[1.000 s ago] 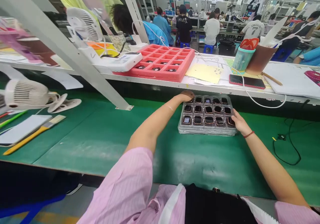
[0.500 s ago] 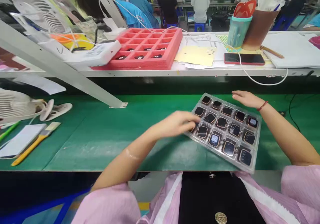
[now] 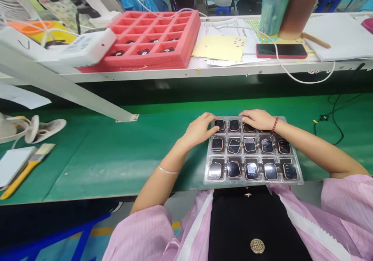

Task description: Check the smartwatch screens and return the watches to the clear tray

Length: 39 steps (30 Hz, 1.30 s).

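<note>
A clear plastic tray [image 3: 207, 171] lies squared to the front edge of the green table, with rows of dark-faced square watches [image 3: 250, 145] in its pockets. One watch [image 3: 251, 170] in the front row shows a lit pattern. My left hand [image 3: 201, 130] rests at the tray's back left corner, thumb and fingers apart, touching the rim by the corner watch. Across the back edge lies my right hand [image 3: 255, 119], fingers stretched over the back row and partly covering watches there. Neither hand has anything lifted in it.
Above the table's back runs a white shelf [image 3: 221, 72] bearing a red foam tray [image 3: 186, 55], papers, a phone [image 3: 281, 51] and cups. A slanted metal post [image 3: 87, 97] meets the table at left. A brush [image 3: 26, 171] lies far left; black cables [image 3: 335, 121] lie right.
The clear tray has turned from slanted to square with the table edge. My left hand has moved to its back left corner, my right hand leftward onto its back edge. The view has tilted down.
</note>
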### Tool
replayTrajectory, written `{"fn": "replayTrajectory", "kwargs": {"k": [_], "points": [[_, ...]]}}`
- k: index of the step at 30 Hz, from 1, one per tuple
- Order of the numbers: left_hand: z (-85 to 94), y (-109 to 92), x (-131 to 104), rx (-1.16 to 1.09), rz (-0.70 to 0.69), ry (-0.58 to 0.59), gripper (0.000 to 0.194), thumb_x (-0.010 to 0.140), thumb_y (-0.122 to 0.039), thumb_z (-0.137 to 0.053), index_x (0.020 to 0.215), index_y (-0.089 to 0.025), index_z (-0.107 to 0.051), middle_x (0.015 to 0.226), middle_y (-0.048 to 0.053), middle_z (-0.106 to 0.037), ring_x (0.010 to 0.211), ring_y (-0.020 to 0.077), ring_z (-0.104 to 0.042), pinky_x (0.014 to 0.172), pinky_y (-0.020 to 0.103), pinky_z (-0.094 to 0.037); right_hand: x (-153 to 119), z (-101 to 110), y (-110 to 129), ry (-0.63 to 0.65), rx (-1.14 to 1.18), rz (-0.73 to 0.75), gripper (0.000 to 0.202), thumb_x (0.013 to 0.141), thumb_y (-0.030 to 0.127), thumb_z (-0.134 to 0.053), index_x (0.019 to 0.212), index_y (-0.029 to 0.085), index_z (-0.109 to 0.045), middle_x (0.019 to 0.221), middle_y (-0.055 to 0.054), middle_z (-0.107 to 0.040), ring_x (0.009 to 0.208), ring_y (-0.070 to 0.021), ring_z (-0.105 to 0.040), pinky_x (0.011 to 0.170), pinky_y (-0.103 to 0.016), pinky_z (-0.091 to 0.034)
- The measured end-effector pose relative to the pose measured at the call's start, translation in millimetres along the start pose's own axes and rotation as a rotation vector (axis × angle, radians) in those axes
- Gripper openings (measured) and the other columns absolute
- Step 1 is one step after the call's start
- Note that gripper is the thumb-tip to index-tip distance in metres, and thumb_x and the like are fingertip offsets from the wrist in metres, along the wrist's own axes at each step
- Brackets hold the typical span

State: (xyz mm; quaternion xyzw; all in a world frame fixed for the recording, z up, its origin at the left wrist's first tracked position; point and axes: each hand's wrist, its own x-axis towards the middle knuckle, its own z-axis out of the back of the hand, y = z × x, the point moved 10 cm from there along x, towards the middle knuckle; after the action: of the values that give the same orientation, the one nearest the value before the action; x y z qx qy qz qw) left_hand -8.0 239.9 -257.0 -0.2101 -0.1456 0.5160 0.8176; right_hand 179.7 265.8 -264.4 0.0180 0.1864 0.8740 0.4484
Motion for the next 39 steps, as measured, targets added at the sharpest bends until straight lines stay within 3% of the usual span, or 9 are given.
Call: {"fn": "replayTrajectory", "kwargs": {"k": [6, 10, 13, 16, 20, 23, 28, 32, 39], "points": [[5.6, 2, -33, -0.044, 0.083, 0.015, 0.023, 0.088, -0.037, -0.062, 0.102, -0.019, -0.058, 0.144, 0.017, -0.054, 0.134, 0.0358, -0.054, 0.109, 0.055, -0.046, 5, 18, 60, -0.259, -0.071, 0.152, 0.018, 0.092, 0.03, -0.066, 0.101, 0.016, -0.07, 0.142, -0.017, -0.059, 0.128, -0.0364, -0.053, 0.094, -0.05, -0.053], [11.2, -18, -30, -0.141, -0.036, -0.077, 0.013, 0.085, -0.028, -0.063, 0.093, -0.02, -0.056, 0.134, 0.016, -0.064, 0.136, 0.0339, -0.053, 0.111, 0.053, -0.044, 4, 9, 80, -0.209, -0.104, 0.206, 0.017, 0.092, 0.03, -0.07, 0.093, 0.014, -0.072, 0.148, -0.021, -0.054, 0.136, -0.0391, -0.047, 0.106, -0.056, -0.047], [14.6, -22, -19, -0.383, -0.026, -0.166, 0.011, 0.086, -0.027, -0.063, 0.092, -0.02, -0.058, 0.104, 0.008, -0.074, 0.104, 0.0257, -0.07, 0.095, 0.043, -0.054, 7, -1, 84, -0.16, -0.041, 0.195, 0.021, 0.087, 0.029, -0.076, 0.098, 0.013, -0.07, 0.154, -0.022, -0.048, 0.142, -0.0406, -0.041, 0.111, -0.059, -0.044], [5.3, -14, 0, -0.812, 0.097, -0.169, 0.021, 0.083, -0.03, -0.068, 0.098, -0.018, -0.06, 0.082, 0.002, -0.071, 0.066, 0.0142, -0.067, 0.065, 0.027, -0.053, 5, 2, 88, -0.161, 0.143, 0.236, 0.015, 0.08, 0.018, -0.075, 0.088, 0.017, -0.063, 0.133, -0.018, -0.063, 0.133, -0.0367, -0.05, 0.106, -0.056, -0.047], [-19.2, -20, 23, -1.219, 0.216, -0.009, 0.03, 0.075, -0.027, -0.076, 0.098, -0.014, -0.062, 0.083, 0.003, -0.072, 0.051, 0.0079, -0.061, 0.044, 0.018, -0.038, -14, 16, 61, -0.151, 0.68, 0.17, 0.014, 0.082, 0.015, -0.064, 0.087, 0.021, -0.053, 0.09, -0.005, -0.072, 0.087, -0.0221, -0.07, 0.079, -0.039, -0.058], [-34.3, -29, 30, -1.349, 0.257, 0.106, 0.037, 0.073, -0.022, -0.078, 0.106, -0.014, -0.063, 0.092, 0.007, -0.077, 0.05, 0.008, -0.063, 0.043, 0.017, -0.038, -33, 21, 11, -0.185, 1.006, -0.06, 0.019, 0.084, 0.026, -0.069, 0.096, 0.02, -0.056, 0.086, -0.004, -0.075, 0.062, -0.0138, -0.066, 0.058, -0.027, -0.055], [-45.4, -30, 33, -1.458, 0.265, 0.152, 0.047, 0.086, -0.029, -0.071, 0.13, -0.014, -0.062, 0.105, 0.013, -0.078, 0.062, 0.0137, -0.073, 0.049, 0.018, -0.048, -41, 26, -46, -0.395, 1.103, -0.226, 0.028, 0.082, 0.031, -0.075, 0.104, 0.018, -0.064, 0.089, -0.005, -0.078, 0.051, -0.0066, -0.053, 0.047, -0.02, -0.049], [-44.5, -17, 35, -1.484, 0.286, 0.132, 0.057, 0.091, -0.034, -0.07, 0.143, -0.018, -0.056, 0.123, 0.017, -0.075, 0.078, 0.0175, -0.078, 0.061, 0.021, -0.058, -16, 21, -47, -0.344, 1.194, -0.177, 0.039, 0.084, 0.028, -0.075, 0.121, 0.019, -0.065, 0.105, -0.007, -0.078, 0.062, -0.0091, -0.061, 0.052, -0.021, -0.056], [-38.0, -12, 37, -1.486, 0.217, 0.133, 0.073, 0.08, -0.043, -0.082, 0.145, -0.021, -0.057, 0.121, 0.015, -0.074, 0.066, 0.0108, -0.068, 0.05, 0.018, -0.046, 8, 15, -12, 0.006, 1.594, -0.095, 0.039, 0.087, 0.028, -0.077, 0.125, 0.023, -0.068, 0.115, -0.006, -0.074, 0.077, -0.0104, -0.068, 0.064, -0.022, -0.064]]}}
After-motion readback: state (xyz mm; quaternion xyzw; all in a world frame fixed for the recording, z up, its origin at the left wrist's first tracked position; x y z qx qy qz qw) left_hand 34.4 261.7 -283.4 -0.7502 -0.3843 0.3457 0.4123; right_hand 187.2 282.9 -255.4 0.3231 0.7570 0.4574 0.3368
